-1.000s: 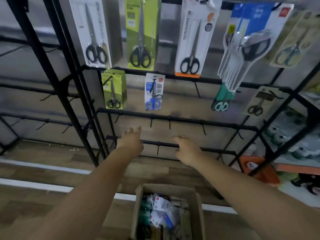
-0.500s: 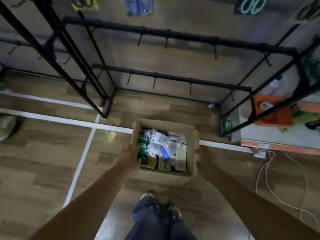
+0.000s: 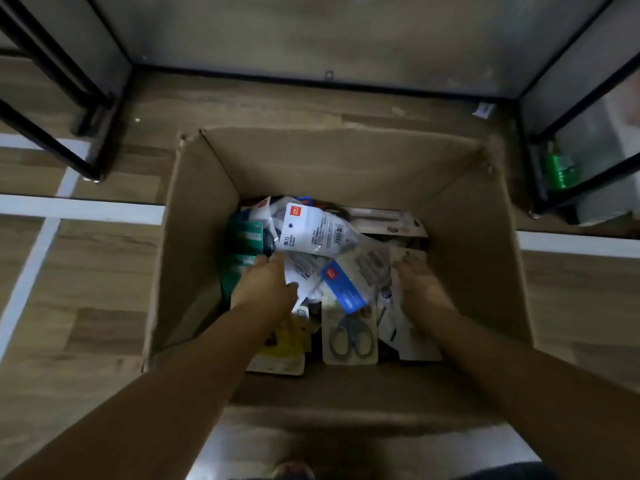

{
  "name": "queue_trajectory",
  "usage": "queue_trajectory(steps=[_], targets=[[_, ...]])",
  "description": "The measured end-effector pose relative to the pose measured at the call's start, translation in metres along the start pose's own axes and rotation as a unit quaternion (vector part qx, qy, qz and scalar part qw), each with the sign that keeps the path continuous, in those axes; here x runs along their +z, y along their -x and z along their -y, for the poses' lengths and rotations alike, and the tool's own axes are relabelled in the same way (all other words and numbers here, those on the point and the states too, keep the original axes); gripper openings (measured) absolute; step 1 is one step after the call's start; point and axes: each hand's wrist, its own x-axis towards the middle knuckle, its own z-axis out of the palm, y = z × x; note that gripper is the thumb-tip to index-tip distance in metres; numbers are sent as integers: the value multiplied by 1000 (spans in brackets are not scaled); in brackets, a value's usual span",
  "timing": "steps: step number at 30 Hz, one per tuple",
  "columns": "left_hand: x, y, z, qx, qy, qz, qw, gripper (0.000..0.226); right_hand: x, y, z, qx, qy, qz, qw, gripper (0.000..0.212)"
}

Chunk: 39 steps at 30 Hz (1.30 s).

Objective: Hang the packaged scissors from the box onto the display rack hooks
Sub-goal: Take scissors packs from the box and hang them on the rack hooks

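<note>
An open cardboard box [image 3: 339, 161] stands on the floor below me, with several packaged scissors piled inside. On top lies a white pack with a barcode [image 3: 311, 233]; below it are a blue-labelled pack [image 3: 343, 289], a beige card with grey-handled scissors [image 3: 349, 337], green packs [image 3: 242, 237] at the left and a yellow pack [image 3: 284, 344]. My left hand [image 3: 266, 285] is down in the pile between the green packs and the white one; its fingertips are hidden. My right hand [image 3: 419, 285] reaches in at the right, fingers touching a pale pack. The hooks are out of view.
Black legs of the rack frame stand on the wooden floor at the left [image 3: 100, 133] and right [image 3: 533, 147] of the box. A green bottle [image 3: 559, 168] sits behind the right leg. White floor lines [image 3: 79, 209] run past the box. My foot [image 3: 292, 471] is just below it.
My view dropped from the hanging scissors on the rack to the box. Both hands came down from the rack bar, past the box rim, and are now inside among the packs.
</note>
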Motion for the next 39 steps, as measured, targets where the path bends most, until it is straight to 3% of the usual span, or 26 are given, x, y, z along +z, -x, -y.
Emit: queue_trajectory(steps=[3,6,10,13,17,19,22,24,26,29,34,37,39], targets=[[8,-36,-7,22,-73,-27,997,69,6,-48,-3,-77,6,-37,996,57],[11,-45,-10,20,-101,-32,994,69,6,-68,-2,-75,-11,6,997,70],[27,-39,-13,-27,-115,11,993,78,-4,-69,4,-60,122,57,989,94],[30,-37,-11,-52,-106,26,993,84,-7,-67,14,-68,144,58,985,79],[34,-46,-12,-76,-98,39,991,93,-4,-69,21,-9,41,28,999,63],[32,-55,-12,-83,-61,46,994,88,2,-70,21,37,-83,16,996,61],[29,-48,-6,-86,37,15,995,60,9,-64,16,53,-286,2,957,56],[27,-22,-1,-97,112,-3,989,39,-2,-52,19,45,-270,-2,962,49],[18,13,2,-109,175,-22,978,23,-22,-37,25,39,-171,-29,984,51],[-19,62,-2,-131,266,-37,954,8,-72,5,47,40,-82,-69,993,47],[-132,134,-26,-155,413,-30,897,9,-192,91,87,24,-330,-53,942,42],[-224,183,-46,-149,472,-17,869,14,-278,149,116,28,-378,-61,923,53],[-290,223,-62,-123,484,-9,866,16,-339,190,137,10,-414,-63,908,47]])
